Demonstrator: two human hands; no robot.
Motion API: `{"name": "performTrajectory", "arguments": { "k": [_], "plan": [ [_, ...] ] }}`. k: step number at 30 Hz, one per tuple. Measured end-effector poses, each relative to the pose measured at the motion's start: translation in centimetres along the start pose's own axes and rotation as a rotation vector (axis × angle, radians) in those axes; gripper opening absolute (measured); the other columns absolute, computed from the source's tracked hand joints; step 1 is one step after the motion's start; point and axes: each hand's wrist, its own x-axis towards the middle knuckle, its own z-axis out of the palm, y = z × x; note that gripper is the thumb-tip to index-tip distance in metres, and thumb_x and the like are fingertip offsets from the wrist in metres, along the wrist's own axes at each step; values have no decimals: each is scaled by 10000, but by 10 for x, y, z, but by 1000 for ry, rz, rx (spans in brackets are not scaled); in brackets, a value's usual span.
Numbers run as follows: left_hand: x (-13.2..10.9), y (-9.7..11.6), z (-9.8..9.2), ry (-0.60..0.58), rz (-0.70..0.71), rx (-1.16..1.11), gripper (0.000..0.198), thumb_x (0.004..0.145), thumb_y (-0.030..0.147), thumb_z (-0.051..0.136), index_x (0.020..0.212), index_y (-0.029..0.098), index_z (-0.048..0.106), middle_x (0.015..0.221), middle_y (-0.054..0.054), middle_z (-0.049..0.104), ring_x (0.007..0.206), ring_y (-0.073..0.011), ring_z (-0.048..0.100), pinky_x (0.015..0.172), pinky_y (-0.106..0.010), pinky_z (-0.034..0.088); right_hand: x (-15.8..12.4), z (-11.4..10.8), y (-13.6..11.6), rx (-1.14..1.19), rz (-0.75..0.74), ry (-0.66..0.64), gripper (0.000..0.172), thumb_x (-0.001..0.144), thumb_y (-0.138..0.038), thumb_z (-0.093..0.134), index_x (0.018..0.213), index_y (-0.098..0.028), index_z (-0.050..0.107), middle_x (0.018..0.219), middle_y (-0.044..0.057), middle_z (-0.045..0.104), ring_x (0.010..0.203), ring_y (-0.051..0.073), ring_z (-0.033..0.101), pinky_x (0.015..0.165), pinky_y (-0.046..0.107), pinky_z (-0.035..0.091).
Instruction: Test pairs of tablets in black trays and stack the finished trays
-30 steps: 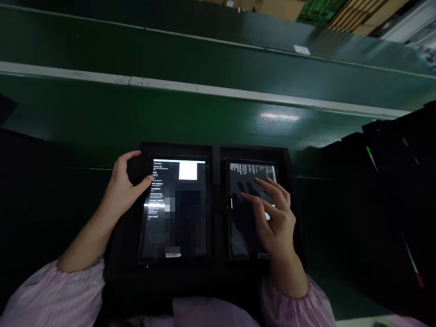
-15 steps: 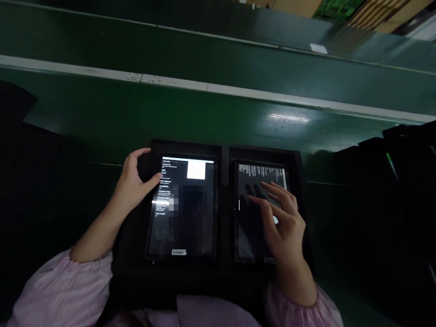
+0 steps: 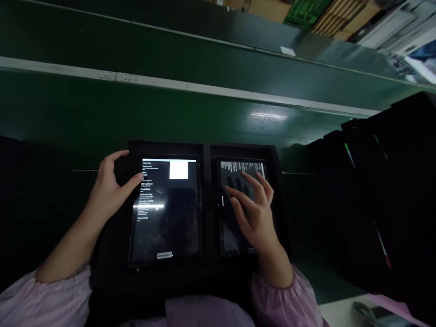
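Note:
Two lit tablets lie face up, side by side, in separate compartments of a black tray (image 3: pixel 206 200). The left tablet (image 3: pixel 170 213) shows lines of white text, a white square and a small barcode label near its lower edge. My left hand (image 3: pixel 111 186) rests at that tablet's left side, thumb on its edge and fingers stretched along the tray's rim. Over the right tablet (image 3: pixel 233 236), whose text is turned sideways, my right hand (image 3: pixel 255 209) hovers with fingers spread. Whether its fingertips touch the glass I cannot tell. It holds nothing and hides part of that screen.
Beyond the tray runs a green work surface (image 3: pixel 153 118) with a pale strip (image 3: pixel 221 93) across it. Dark stacked shapes (image 3: pixel 374 181) stand at the right. Cardboard boxes (image 3: pixel 269 9) and a green crate (image 3: pixel 306 11) sit at the far back.
The view has swung to the right, so tray and hands appear further left. My right hand's fingers have spread over the right tablet. My left hand keeps its place at the left tablet's edge.

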Motion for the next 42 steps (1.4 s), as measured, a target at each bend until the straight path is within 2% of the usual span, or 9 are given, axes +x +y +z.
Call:
{"name": "performTrajectory", "arguments": {
  "k": [9,14,18,20,24,26,31,36,42],
  "plan": [
    [4,0,-1,21,30,-12,673,811,401,702,1436,278,484,1499,-113,511,1347,-369,525,1148,-609,414,5,1,-3,-23,-2,-34,310,1026,-321,508,1268,-253,690,1560,115,385,1529,388,175,1177,681,338],
    [8,-4,-1,33,34,0,668,811,419,701,1428,277,488,1504,-128,508,1361,-373,514,1133,-624,427,29,-2,20,-123,108,65,359,1039,-385,458,1259,-232,697,1548,131,407,1517,414,200,1168,694,328],
    [8,-2,-1,30,13,-14,667,809,415,702,1424,267,492,1501,-125,510,1357,-370,516,1144,-603,422,46,5,40,-169,135,45,384,1024,-380,491,1330,-227,665,1596,149,360,1526,459,156,1134,749,308],
    [7,0,-1,17,16,-40,651,827,417,687,1428,272,485,1505,-120,504,1368,-353,507,1156,-586,412,47,8,43,-154,133,45,368,1019,-377,504,1287,-217,698,1575,149,415,1527,468,151,1121,768,304],
    [3,2,-3,1,-14,-26,620,849,435,657,1428,298,483,1507,-107,498,1310,-355,540,1089,-588,467,40,4,41,-40,47,171,413,1032,-341,493,775,-226,795,1243,78,704,1469,388,329,1136,657,381],
    [2,3,-4,-9,-28,-3,629,842,432,658,1433,306,481,1491,-103,511,1239,-359,585,1037,-578,506,36,0,39,5,32,230,453,1031,-315,496,673,-234,762,1095,68,742,1379,348,451,1088,599,452],
    [2,1,-3,-8,40,31,667,824,416,692,1433,261,467,1509,-127,482,1383,-359,487,1163,-582,403,37,-3,38,26,56,306,396,1029,-311,489,770,-242,781,1068,87,734,1270,329,536,1026,594,486],
    [1,0,-2,9,125,125,887,704,490,809,1459,204,443,1526,-199,421,1465,-405,372,1206,-623,327,38,-2,38,25,104,301,378,1026,-325,485,803,-240,778,1102,94,717,1271,326,526,1052,591,469],
    [3,-3,-3,0,122,119,764,802,499,712,1470,239,447,1523,-172,435,1462,-375,395,1218,-602,324,37,-2,40,29,111,292,343,1023,-315,493,881,-240,796,1139,102,697,1266,323,515,1061,582,461]
  ]
}}
